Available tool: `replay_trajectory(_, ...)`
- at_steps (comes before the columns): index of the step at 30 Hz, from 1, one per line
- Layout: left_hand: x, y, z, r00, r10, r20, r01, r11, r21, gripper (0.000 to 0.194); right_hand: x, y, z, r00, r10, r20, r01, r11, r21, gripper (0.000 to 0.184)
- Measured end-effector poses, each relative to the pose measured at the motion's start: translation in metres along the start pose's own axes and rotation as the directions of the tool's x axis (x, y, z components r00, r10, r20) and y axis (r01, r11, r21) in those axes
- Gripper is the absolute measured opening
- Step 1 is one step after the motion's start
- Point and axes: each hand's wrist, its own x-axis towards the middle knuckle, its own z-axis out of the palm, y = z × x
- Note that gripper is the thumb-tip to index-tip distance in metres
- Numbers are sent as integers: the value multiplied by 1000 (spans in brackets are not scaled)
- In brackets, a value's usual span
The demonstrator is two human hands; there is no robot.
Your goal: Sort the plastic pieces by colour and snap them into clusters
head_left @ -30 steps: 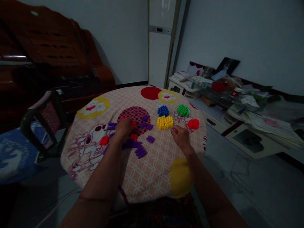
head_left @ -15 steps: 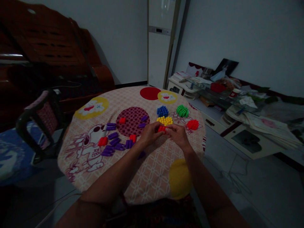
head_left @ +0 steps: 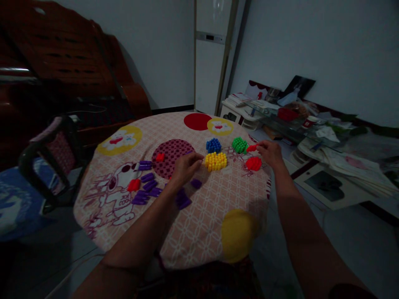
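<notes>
My right hand (head_left: 270, 153) pinches a red plastic piece (head_left: 252, 148) above the red cluster (head_left: 253, 163), beside the green cluster (head_left: 240, 145). My left hand (head_left: 188, 167) hovers over the table's middle, its fingers loosely apart with nothing visible in them. Just right of its fingertips lies a yellow cluster (head_left: 215, 161) of knobbly plastic pieces, with a blue cluster (head_left: 213, 145) behind it. Purple pieces (head_left: 148, 185) lie scattered to the left and around my left forearm, which hides some. Among them are a red piece (head_left: 134, 185) and another red piece (head_left: 160, 157).
A patterned cloth covers the round table (head_left: 199, 232). At the left stand a chair (head_left: 59, 162) and a wooden sofa (head_left: 71, 70). A cluttered low cabinet (head_left: 324, 182) runs along the right wall. A tall white appliance (head_left: 209, 70) stands at the back.
My hands have parted. The right hand has carried a red piece rightward from beside the yellow cluster to above the red one. My left hand has drawn back slightly left, uncovering the yellow cluster.
</notes>
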Motion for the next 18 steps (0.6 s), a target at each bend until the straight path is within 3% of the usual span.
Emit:
replay_trajectory(5,1,-4,-9,996,-54,-73,53,999,-10,27,16,23,7,986,-16,165,62,959,-278,16)
replay_trajectory(12,6,-6,-21,992,-63,-108,60,998,-38,25,17,42,17,946,-15,323,113,951,-287,19)
replay_trajectory(15,10,-13,-39,969,-82,-232,79,997,-24,26,18,46,18,937,0,350,113,946,-304,20)
replay_trajectory(18,12,-23,-70,902,-104,-420,145,987,68,28,18,48,19,934,24,356,100,940,-327,24)
